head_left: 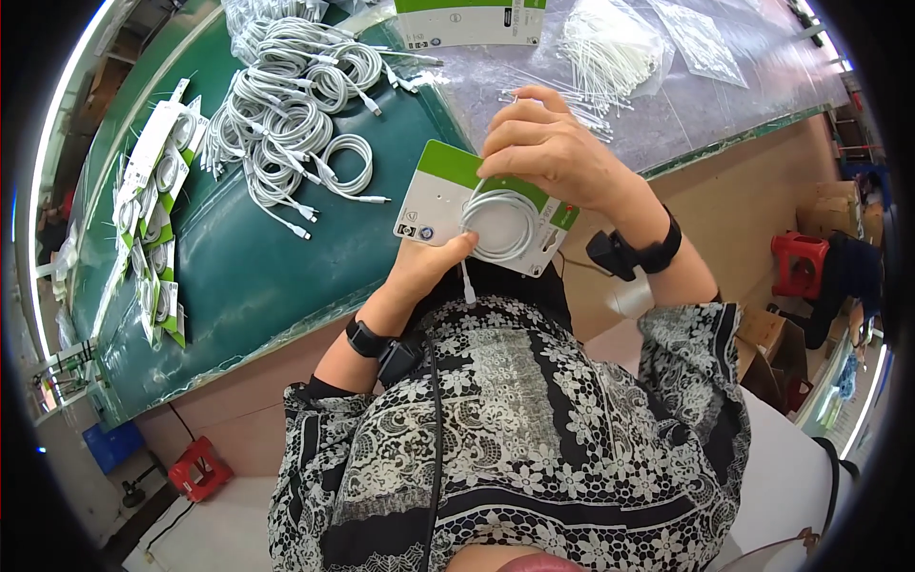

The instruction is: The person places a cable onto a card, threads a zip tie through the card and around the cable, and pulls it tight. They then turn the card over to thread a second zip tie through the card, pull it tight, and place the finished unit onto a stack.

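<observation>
In front of my chest is a white and green packaging card (426, 197), tilted, with a coiled white cable (498, 198) lying on its face. My left hand (431, 267) grips the card's lower edge, its thumb pressed on the coil. One cable plug hangs down below that thumb. My right hand (553, 148) is over the card's upper edge, fingers bent together near the coil's top; whatever they pinch is thin and mostly hidden.
A heap of coiled white cables (286, 105) covers part of the green tabletop (315, 257). Carded cables (157, 210) are piled at left. White cable ties (610, 52) lie at the back right, beside a clear bag (701, 43). Another card (467, 24) stands at the back. Red stools (198, 469) are below.
</observation>
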Demonstrator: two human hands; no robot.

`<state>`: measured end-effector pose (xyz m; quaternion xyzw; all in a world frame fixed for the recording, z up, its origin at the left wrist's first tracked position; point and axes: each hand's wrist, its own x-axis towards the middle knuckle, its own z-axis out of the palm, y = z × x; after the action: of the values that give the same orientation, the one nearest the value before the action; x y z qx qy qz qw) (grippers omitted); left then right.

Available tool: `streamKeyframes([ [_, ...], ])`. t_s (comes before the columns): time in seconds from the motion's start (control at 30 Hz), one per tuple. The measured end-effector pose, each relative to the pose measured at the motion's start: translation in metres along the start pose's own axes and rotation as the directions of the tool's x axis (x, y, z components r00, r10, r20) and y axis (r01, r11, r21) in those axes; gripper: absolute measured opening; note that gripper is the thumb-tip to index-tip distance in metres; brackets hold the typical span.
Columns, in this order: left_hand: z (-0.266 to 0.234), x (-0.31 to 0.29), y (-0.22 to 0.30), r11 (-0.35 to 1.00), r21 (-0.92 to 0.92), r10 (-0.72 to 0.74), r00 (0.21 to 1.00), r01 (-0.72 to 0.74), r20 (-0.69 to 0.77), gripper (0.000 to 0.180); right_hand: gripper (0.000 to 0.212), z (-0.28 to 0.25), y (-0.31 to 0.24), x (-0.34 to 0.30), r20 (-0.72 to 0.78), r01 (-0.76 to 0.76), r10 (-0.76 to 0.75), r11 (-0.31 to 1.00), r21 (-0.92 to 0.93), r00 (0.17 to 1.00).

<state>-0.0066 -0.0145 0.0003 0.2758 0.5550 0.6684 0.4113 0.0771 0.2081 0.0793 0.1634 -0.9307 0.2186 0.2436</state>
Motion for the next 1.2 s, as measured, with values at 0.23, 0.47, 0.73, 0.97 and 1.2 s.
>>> streamKeyframes([
  [0.23,-0.002,-0.003,0.008,0.989,0.128,-0.086,0.991,0.072,0.107,0.047,0.012,0.000,-0.006,-0.008,0.128,0.056,-0.047,0.996,-0.069,0.991],
  [0.47,-0.004,-0.003,0.018,0.970,0.156,-0.225,0.928,0.185,0.296,0.052,0.013,0.002,-0.011,-0.007,0.189,0.091,-0.093,0.996,0.020,0.978],
  [0.73,-0.002,-0.004,0.014,0.974,0.088,-0.227,0.922,0.209,0.315,0.061,0.010,0.018,-0.019,-0.009,0.204,0.085,-0.111,0.988,0.130,0.973],
  [0.97,-0.002,-0.003,0.008,0.986,0.050,-0.168,0.946,0.161,0.278,0.060,0.007,0.027,-0.022,-0.015,0.224,0.072,-0.124,0.970,0.230,0.967],
  [1.2,-0.003,-0.002,0.007,0.989,0.095,-0.135,0.964,0.115,0.230,0.057,0.009,0.029,-0.019,-0.014,0.193,0.074,-0.131,0.958,0.278,0.972],
])
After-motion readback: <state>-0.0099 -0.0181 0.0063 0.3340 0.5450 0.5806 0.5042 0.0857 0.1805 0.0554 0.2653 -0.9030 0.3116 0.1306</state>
